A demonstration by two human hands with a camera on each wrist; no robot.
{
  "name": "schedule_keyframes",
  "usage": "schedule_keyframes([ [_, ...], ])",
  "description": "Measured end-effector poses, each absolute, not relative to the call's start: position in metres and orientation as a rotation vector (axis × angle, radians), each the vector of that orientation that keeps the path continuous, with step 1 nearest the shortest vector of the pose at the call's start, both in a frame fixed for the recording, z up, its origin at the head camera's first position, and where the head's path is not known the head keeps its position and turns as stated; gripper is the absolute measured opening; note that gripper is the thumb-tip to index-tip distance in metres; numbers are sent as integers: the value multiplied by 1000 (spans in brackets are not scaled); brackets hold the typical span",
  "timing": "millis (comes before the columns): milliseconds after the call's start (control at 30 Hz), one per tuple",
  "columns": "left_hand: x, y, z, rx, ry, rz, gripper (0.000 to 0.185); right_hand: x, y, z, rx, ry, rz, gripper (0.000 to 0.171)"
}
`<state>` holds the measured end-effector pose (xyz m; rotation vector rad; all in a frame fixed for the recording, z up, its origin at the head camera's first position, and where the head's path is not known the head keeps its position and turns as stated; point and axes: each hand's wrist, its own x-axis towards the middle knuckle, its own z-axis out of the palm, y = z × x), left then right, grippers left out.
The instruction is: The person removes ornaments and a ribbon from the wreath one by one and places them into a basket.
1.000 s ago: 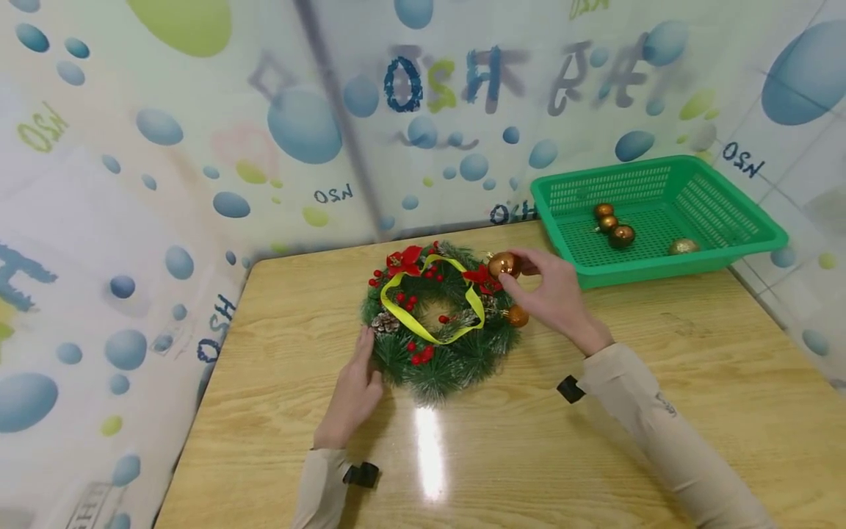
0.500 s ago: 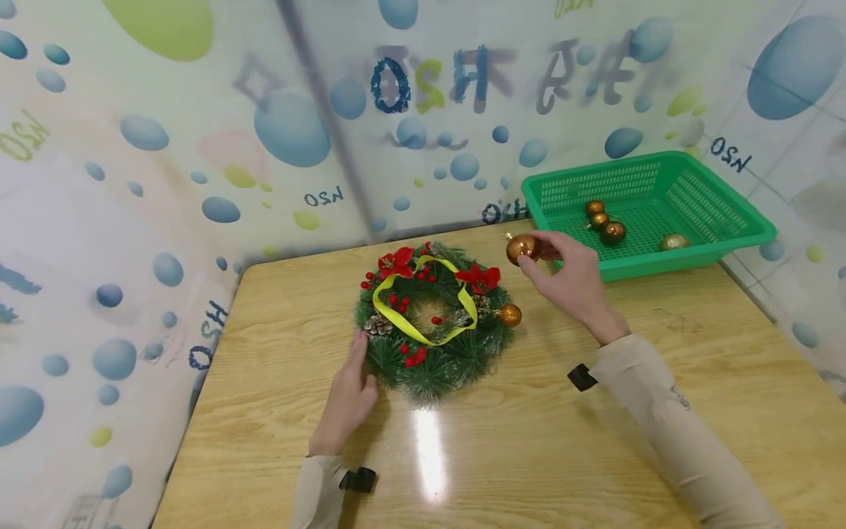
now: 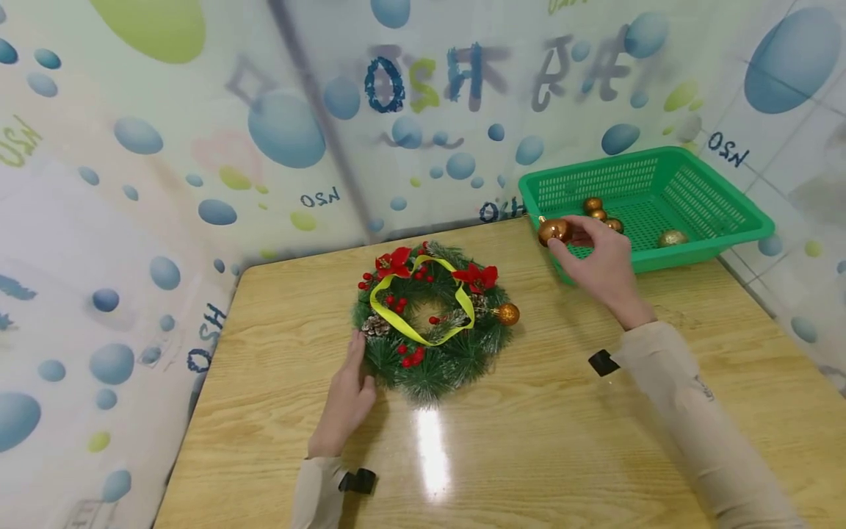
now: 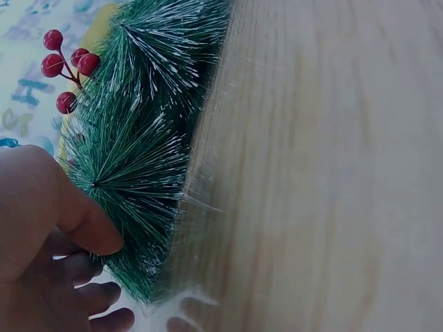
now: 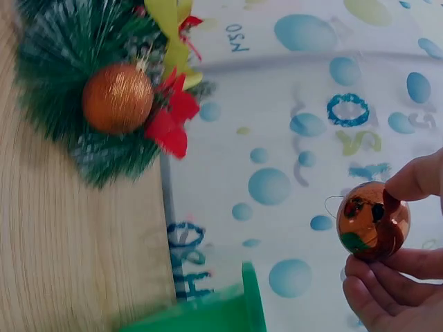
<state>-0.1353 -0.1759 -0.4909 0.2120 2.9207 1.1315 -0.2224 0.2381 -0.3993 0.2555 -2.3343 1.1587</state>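
A shiny copper Christmas bauble [image 3: 554, 232] is pinched between the thumb and fingertips of my right hand [image 3: 604, 264], over the near left rim of the green basket. A wire loop on the bauble shows in the right wrist view. My left hand [image 3: 345, 404] touches the lower left edge of the green Christmas wreath [image 3: 426, 378], its fingers extended along the needles. The wreath carries red flowers [image 3: 477, 278], red berries [image 3: 413, 358] and a pine cone [image 3: 377, 325]. A yellow ribbon [image 3: 403, 327] loops over it. An orange glitter bauble [image 5: 118, 97] sits at its right side.
The green plastic basket [image 3: 714, 246] stands at the back right of the wooden table [image 3: 515, 441]. Several copper and brown baubles [image 3: 593, 205] and a gold one [image 3: 673, 238] lie inside. A patterned wall covering [image 3: 423, 184] rises directly behind the table.
My right hand has carried the copper bauble from the wreath's upper right side rightward to the basket. My left hand stays at the wreath. The head view has shifted slightly.
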Motion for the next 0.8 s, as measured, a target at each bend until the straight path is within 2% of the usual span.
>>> schedule_keyframes([
  [367,-135,-178,-492,224,2941,1134,82,-232,275,-387,132,-2382,1148,46],
  [800,-134,-179,-493,223,2955,1111,81,-248,310,-397,4,-2500,1098,56],
])
